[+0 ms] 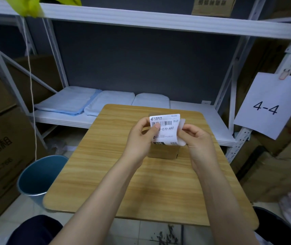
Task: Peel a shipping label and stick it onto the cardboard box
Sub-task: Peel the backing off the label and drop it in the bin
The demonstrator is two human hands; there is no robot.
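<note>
Pinching shipping label (166, 129): left hand (141, 138), right hand (198, 140) on backing edge; cardboard box (162, 152) mostly hidden.

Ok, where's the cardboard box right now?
The cardboard box sits mid-table on the wooden table, directly behind and below the shipping label held up in both hands.

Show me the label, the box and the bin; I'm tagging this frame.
label (166, 129): head view, on its printed front below the barcode.
box (162, 152): head view, on its brown front wall under the label.
bin (35, 175): head view, on its blue inner wall.
</note>
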